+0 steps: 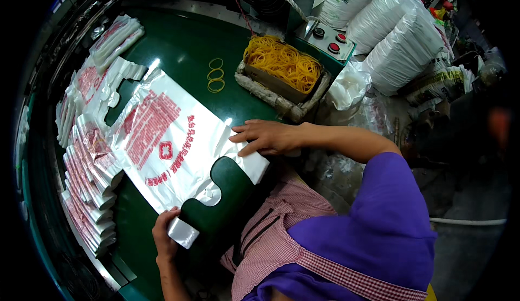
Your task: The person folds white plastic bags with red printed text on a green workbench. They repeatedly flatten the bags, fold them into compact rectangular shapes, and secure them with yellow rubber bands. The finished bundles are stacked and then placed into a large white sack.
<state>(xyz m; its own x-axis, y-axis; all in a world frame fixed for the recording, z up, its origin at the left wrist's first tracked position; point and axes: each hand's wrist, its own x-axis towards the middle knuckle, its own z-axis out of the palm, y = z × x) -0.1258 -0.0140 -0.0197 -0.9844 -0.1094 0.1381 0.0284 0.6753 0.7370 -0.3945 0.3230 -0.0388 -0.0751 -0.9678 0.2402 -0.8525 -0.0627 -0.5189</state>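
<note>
A stack of white plastic T-shirt bags with red print lies flat on the green table, its two handles toward me. My left hand is closed around the handle at the near left corner, and that handle's end bends over the table edge beside my fingers. My right hand rests on the other handle with its fingers spread flat and apart. Between the handles is a rounded cut-out where the green tabletop shows. Three loose yellow rubber bands lie beyond the stack.
Folded bundles of printed bags line the table's left side, with more bundles farther back. A box of yellow rubber bands stands at the far right, beside a control box with red and black buttons. Full white sacks stand behind it.
</note>
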